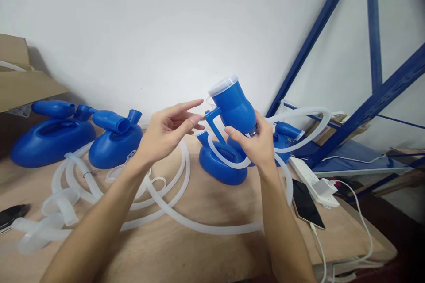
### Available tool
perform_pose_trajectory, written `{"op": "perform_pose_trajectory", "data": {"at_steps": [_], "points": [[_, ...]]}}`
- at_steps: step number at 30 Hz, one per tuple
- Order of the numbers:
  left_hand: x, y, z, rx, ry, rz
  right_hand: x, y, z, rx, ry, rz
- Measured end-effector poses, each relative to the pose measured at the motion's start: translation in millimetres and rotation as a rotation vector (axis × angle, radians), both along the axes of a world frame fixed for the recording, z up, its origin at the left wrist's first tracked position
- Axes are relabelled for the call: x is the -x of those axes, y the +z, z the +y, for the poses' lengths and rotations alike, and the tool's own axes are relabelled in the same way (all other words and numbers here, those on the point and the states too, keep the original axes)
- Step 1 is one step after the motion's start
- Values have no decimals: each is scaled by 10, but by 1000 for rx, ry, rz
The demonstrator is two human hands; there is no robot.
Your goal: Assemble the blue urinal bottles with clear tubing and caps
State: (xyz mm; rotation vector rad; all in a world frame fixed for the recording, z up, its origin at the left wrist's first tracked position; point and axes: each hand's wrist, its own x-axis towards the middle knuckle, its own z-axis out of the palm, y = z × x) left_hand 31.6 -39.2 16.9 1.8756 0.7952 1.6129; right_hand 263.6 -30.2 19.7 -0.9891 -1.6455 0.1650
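Note:
In the middle of the head view, a blue plastic bottle (234, 108) with a clear cap (223, 85) and an angled side handle (215, 126) is raised above the table, tilted to the left. My right hand (257, 141) grips it around its rounded lower end. My left hand (174, 128) has its fingers apart, with the fingertips by the handle's upper end; whether they touch it I cannot tell. A squat blue bottle (222, 166) with an upright spout stands below. From behind my right hand, a translucent hose (308, 111) loops away to the right.
Two blue bottles (49, 137) with blue attachments lie to the left. Coiled hose (172, 214) and translucent funnels (63, 203) spread over the wooden table (199, 252). On the right are a tablet (307, 203), a power strip (310, 177) and a blue metal rack (332, 132). A cardboard box (26, 84) stands left.

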Motion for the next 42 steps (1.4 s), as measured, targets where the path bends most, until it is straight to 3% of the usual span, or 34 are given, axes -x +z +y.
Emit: {"op": "perform_pose_trajectory", "data": {"at_steps": [6, 12, 15, 18, 22, 24, 27, 30, 32, 37, 42], "points": [[267, 48, 37, 31, -145, 175, -94, 51, -58, 103, 132, -184], [304, 70, -1, 113, -251, 191, -112, 74, -110, 110, 213, -339], [313, 85, -6, 139, -222, 218, -155, 70, -73, 62, 252, -468], [371, 110, 16, 129, -164, 155, -295, 56, 29, 4, 321, -421], [528, 161, 77, 63, 60, -83, -590, -15, 242, -127, 66, -218], [604, 170, 120, 74, 134, -164, -712, -89, 357, -16, -24, -227], [644, 125, 212, 118, 133, -207, -796, -258, 523, 317, 40, -417], [565, 24, 339, 90, 102, -197, -771, -460, 682, 611, 197, -585], [464, -48, 420, 39, 54, -165, -731, -569, 771, 710, 306, -600], [173, -218, 500, -91, -93, -79, -671, -656, 862, 664, 342, -573], [-153, -494, 488, -50, -210, 205, -646, -690, 858, 651, 292, -576]]}}
